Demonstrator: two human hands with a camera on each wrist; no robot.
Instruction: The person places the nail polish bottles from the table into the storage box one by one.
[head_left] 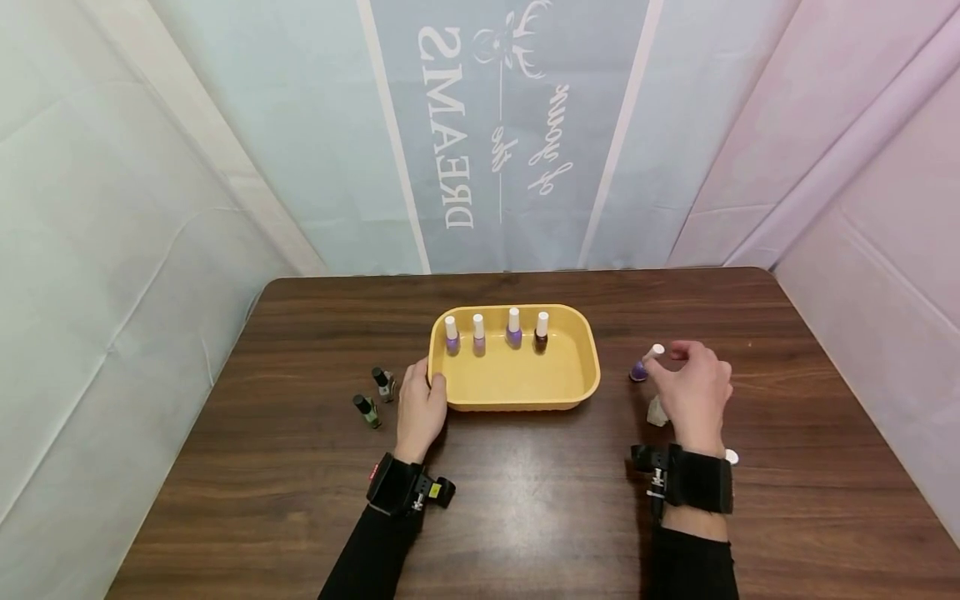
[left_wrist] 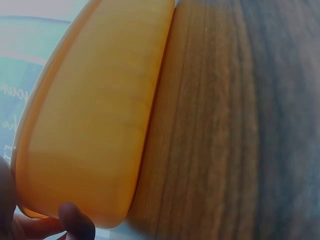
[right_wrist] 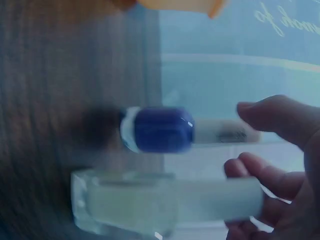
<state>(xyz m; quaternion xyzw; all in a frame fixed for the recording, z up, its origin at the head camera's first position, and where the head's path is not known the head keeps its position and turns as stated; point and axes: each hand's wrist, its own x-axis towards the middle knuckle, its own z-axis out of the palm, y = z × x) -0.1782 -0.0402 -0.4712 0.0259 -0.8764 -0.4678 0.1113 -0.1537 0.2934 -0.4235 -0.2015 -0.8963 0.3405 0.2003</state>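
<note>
Left hand (head_left: 422, 406) grips one yellow tray (head_left: 487, 382) with four white-capped bottles (head_left: 513, 335). Tabletop (head_left: 525, 500): two black-capped bottles (head_left: 367, 412) left, one purple bottle (head_left: 638, 372), one pale bottle (head_left: 656, 412) right. Right hand (head_left: 696, 390) parted around purple's cap (head_left: 656, 351).

In the middle of the head view, the tray (head_left: 510, 383) is plain yellow; its white-capped row of bottles (head_left: 513, 336) runs violet, mauve, violet, dark brown. At right, a purple bottle (head_left: 639, 372) has a white cap. At left, a green bottle (head_left: 368, 412) wears black. The worktop (head_left: 525, 508) shows brown, dark-streaked wood grain. White lettering (head_left: 453, 125) marks the grey-blue backdrop (head_left: 540, 237) above.
</note>
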